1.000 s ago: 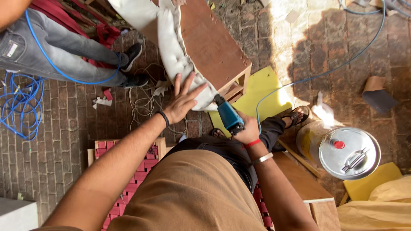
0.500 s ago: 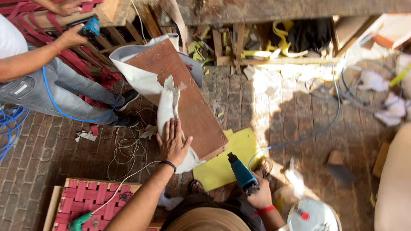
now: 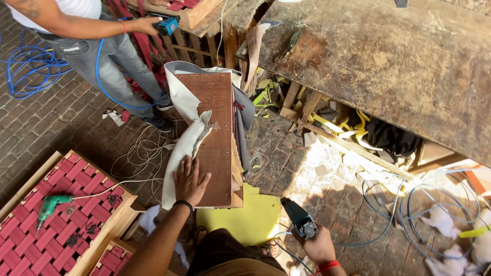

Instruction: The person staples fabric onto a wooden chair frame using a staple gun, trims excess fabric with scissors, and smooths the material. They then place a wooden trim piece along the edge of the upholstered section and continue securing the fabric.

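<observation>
View tilted up; workbench point(image 3: 399, 61) now visible; right hand point(image 3: 319, 248) lower.

My left hand point(image 3: 189, 180) wears a thin black wristband, my right hand point(image 3: 319, 247) a red one; arms bare, trousers tan.

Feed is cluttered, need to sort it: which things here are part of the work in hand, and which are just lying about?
In hand:
left hand pressing cream fabric on brown panel
right hand holding blue staple gun

Lying about:
green drill
red woven frame
yellow foam sheet
workbench
</observation>
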A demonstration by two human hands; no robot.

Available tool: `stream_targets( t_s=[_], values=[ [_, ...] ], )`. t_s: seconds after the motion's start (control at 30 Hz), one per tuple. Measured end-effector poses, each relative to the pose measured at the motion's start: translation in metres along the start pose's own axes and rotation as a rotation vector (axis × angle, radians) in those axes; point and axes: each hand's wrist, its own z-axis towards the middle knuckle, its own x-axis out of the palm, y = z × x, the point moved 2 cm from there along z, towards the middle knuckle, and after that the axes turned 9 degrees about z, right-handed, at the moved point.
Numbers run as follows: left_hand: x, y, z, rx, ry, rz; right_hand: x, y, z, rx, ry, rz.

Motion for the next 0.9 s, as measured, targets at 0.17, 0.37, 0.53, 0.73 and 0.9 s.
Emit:
stream_targets(
  t_s=[0.17, 0.37, 0.53, 0.73, 0.9],
  values=[
    [-0.003, -0.014, -0.002, -0.067, 0.072, -0.082, -0.036, 0.023, 0.033, 0.068, 0.109, -0.188],
    [-0.009, -0.025, 0.005, -0.076, 0.362, 0.076, -0.051, 0.044, 0.046, -0.051, 0.177, -0.207],
    [-0.004, -0.027, 0.009, -0.103, 0.376, 0.116, -0.073, 0.055, 0.078, -0.004, 0.199, -0.305],
    [-0.005, -0.025, 0.010, -0.076, 0.260, 0.101, -0.068, 0.066, 0.152, -0.036, 0.298, -0.309],
    [-0.018, -0.039, 0.021, -0.323, -0.216, -0.040, -0.062, 0.070, 0.252, -0.008, 0.337, -0.104]
  ],
)
